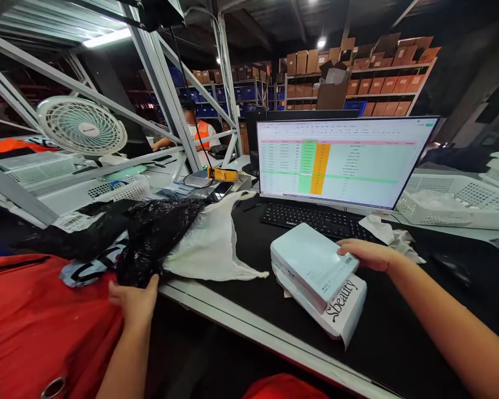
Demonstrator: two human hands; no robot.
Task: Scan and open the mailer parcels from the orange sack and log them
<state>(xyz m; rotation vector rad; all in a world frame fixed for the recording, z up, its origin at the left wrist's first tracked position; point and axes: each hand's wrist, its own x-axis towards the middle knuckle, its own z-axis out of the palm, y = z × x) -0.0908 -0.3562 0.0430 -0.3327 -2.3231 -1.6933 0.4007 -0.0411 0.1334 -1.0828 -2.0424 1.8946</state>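
Note:
My right hand (pixel 363 254) has its fingers closed on the near-right edge of a flat white box (pixel 311 260), with small print on its face. Under it, tilted a little differently, lies a white package with "beauty" lettering (pixel 345 310). My left hand (pixel 135 299) is at the table's front edge, thumb and fingers around the lower end of a crumpled black plastic bag (pixel 145 244); some fingertips are hidden. Beside that hand hangs a large red sack (pixel 45 321). A white plastic bag (pixel 208 244) lies flat between the black bag and the box.
Behind the boxes stand a keyboard (pixel 311 218) and a monitor (pixel 345 160) showing a spreadsheet. Crumpled paper (pixel 399 241), a mouse (pixel 451 269) and a white basket (pixel 461 199) are on the right. A fan (pixel 83 126) and metal frame posts rise at left; a person (pixel 203 133) sits beyond.

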